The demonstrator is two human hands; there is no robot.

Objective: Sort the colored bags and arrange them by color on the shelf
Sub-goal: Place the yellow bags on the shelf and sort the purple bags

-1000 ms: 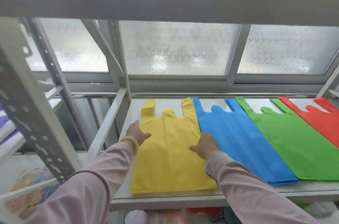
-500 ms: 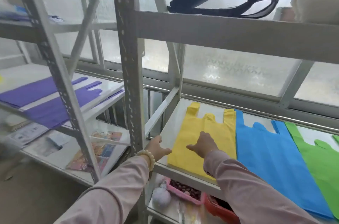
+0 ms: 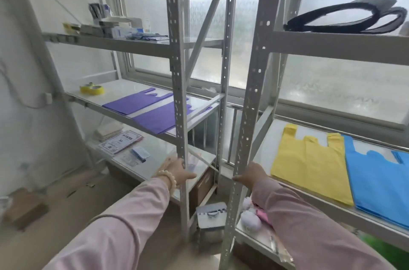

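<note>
A yellow bag [image 3: 309,165] lies flat on the right rack's white shelf [image 3: 271,137], with a blue bag [image 3: 380,181] touching its right side. Two purple bags [image 3: 132,101] [image 3: 155,119] lie side by side on the left rack's middle shelf. My left hand [image 3: 179,172] is open and empty beside the left rack's upright post [image 3: 178,92]. My right hand [image 3: 252,175] hovers empty at the right shelf's front left corner, partly behind the right rack's post [image 3: 254,92], a short way left of the yellow bag.
A yellow tape roll [image 3: 91,88] sits left of the purple bags. Papers [image 3: 120,142] lie on the lower left shelf. Black loops [image 3: 345,19] rest on the upper right shelf. A metal case [image 3: 211,214] stands on the floor between the racks, a white plush [image 3: 250,218] beside it.
Both hands have come off the yellow bag and drawn back to the shelf's front left corner. The view has swung left, showing the left rack with the purple bags.
</note>
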